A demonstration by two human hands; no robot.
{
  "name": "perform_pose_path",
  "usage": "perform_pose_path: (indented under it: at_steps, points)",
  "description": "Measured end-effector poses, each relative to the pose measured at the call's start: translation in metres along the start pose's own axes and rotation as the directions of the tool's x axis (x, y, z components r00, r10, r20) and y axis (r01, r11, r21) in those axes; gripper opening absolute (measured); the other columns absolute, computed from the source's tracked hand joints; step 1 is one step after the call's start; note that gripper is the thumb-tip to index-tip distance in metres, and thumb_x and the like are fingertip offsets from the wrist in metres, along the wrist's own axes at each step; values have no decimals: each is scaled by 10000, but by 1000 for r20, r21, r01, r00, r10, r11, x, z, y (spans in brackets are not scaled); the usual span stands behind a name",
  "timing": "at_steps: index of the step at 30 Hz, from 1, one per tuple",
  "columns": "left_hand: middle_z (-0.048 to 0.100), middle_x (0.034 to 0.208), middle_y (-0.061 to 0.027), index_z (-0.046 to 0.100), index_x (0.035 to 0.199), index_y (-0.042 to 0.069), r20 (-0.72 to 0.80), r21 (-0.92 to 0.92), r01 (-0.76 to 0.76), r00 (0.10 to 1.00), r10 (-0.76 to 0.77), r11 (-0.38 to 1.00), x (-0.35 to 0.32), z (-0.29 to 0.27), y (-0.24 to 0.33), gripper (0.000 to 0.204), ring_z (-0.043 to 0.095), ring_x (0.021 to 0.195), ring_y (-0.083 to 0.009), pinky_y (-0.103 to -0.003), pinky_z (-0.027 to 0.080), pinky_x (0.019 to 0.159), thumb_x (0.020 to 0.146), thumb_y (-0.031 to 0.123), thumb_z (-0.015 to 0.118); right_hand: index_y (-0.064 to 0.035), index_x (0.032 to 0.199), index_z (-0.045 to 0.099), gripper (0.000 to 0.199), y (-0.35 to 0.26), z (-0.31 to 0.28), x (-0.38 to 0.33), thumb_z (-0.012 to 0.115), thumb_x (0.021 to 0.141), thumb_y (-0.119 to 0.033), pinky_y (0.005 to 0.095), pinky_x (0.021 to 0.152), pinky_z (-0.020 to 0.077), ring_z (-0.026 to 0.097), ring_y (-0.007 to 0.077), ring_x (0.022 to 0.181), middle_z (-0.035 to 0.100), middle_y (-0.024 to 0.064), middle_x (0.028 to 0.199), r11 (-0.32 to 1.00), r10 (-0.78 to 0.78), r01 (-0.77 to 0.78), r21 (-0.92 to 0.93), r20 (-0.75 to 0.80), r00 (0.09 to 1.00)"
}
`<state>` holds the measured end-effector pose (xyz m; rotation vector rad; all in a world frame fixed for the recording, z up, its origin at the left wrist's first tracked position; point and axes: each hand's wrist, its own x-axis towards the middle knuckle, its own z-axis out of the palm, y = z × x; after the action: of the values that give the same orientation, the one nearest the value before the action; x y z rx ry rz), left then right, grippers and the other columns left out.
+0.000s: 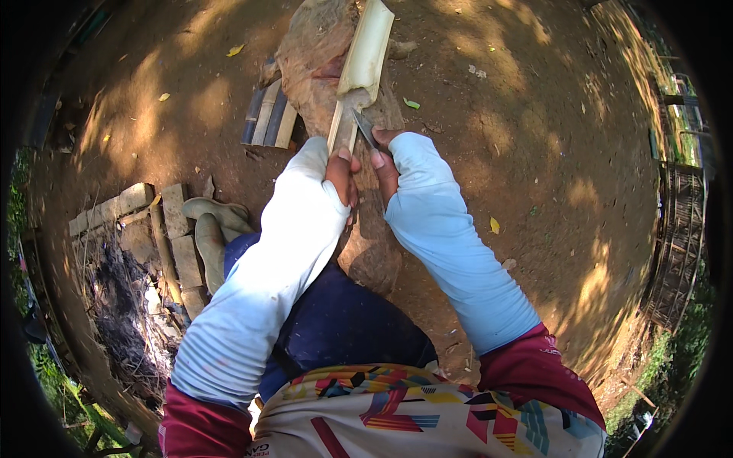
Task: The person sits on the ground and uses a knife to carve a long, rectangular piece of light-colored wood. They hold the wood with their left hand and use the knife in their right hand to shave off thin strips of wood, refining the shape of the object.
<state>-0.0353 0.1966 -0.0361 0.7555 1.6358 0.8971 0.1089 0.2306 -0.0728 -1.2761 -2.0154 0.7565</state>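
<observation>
A split length of pale bamboo slants up and away from me over a big worn log. Its near part is cut down to a narrower strip. My left hand is closed around the near end of this bamboo, with the thumb on top. In my right hand is a knife, gripped close to the blade; its handle is hidden by the fingers. The knife's grey blade points up and left, its tip at the right edge of the bamboo. Both hands are close together, above the log.
Dark and pale split bamboo pieces lie left of the log. Farther left, bricks border a heap of ash. Grey-green boots stand beside the bricks. Bare brown earth with scattered leaves surrounds the log; a woven fence stands far right.
</observation>
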Motion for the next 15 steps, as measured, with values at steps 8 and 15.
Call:
perform_pose_path:
  at_steps: [8, 15]
  points:
    - [515, 560, -53, 551, 872, 1, 5, -12, -15, 1000, 15, 1000, 0, 1, -2, 248, 494, 473, -133, -283, 406, 472, 985, 197, 448, -1, 1121, 612, 211, -5, -4, 5, 591, 926, -80, 367, 827, 504, 642, 341, 950, 636, 209, 1046, 997, 74, -73, -21, 60, 995]
    - [516, 559, -46, 555, 878, 6, 3, 1, -23, 1000, 23, 1000, 2, 1, -1, 244, 495, 472, -133, -286, 406, 473, 992, 194, 448, -7, 1124, 616, 216, -8, -1, 6, 589, 924, -83, 368, 838, 501, 638, 345, 949, 636, 205, 1043, 997, 53, -52, -49, 14, 998]
